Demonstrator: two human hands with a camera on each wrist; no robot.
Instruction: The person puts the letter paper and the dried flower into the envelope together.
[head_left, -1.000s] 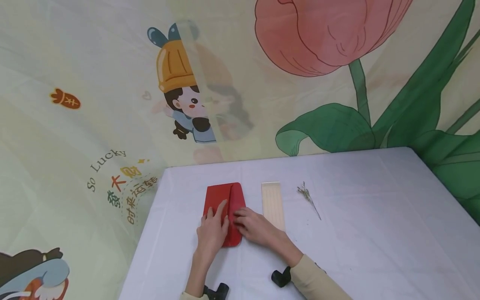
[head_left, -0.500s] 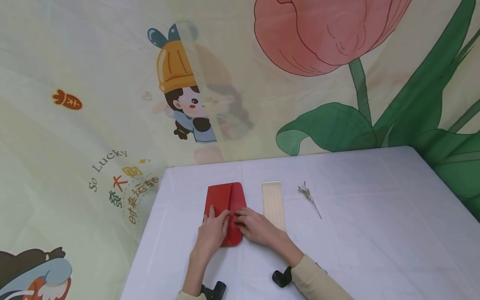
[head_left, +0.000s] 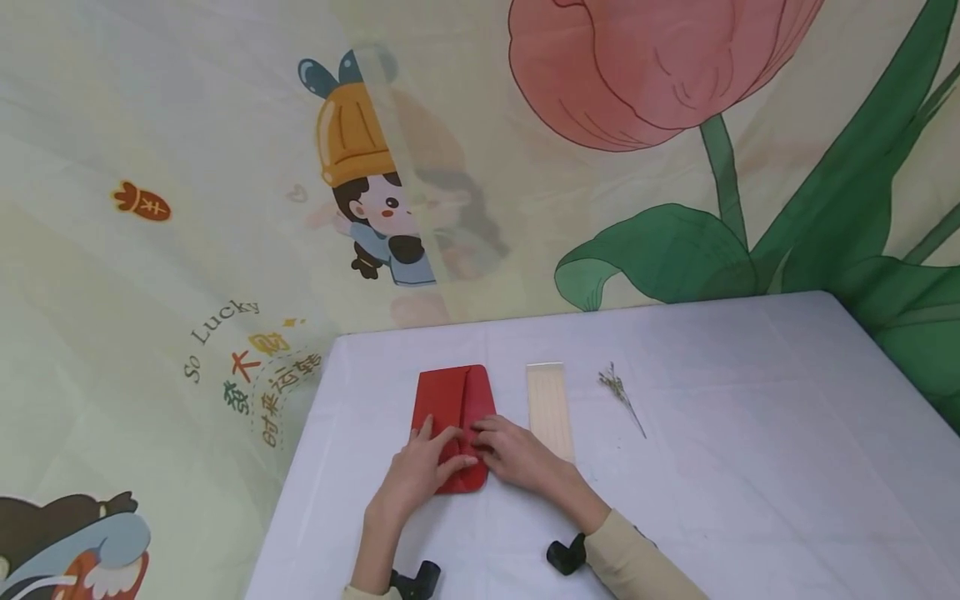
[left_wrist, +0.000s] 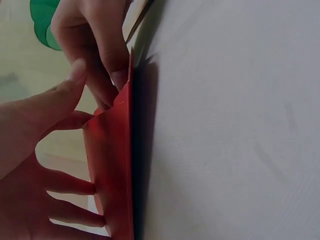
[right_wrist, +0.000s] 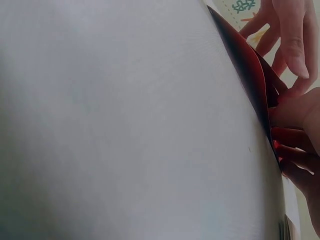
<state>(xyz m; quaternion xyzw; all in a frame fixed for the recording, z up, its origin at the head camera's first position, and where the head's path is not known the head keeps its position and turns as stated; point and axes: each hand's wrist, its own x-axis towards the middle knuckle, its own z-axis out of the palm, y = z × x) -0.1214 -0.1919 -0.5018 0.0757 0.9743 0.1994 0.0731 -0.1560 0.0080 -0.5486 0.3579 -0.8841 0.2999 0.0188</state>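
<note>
A red folded paper envelope lies flat on the white table, with a fold line running down its length. My left hand rests on its near left part, fingertips pressing down and thumb stretched right. My right hand lies on its near right part, fingertips at the fold beside the left thumb. In the left wrist view the left fingertips touch the red paper, and the right hand presses its far edge. In the right wrist view the red paper bows slightly off the table under the right hand.
A cream ruled paper strip lies just right of the envelope. A small dried flower sprig lies further right. A printed cloth backdrop hangs behind and to the left of the table. The table's left edge is near the left hand.
My left hand has slid back toward me along the envelope, its index finger drawn in and its thumb swung right to meet the right fingertips. The right hand has barely moved.
</note>
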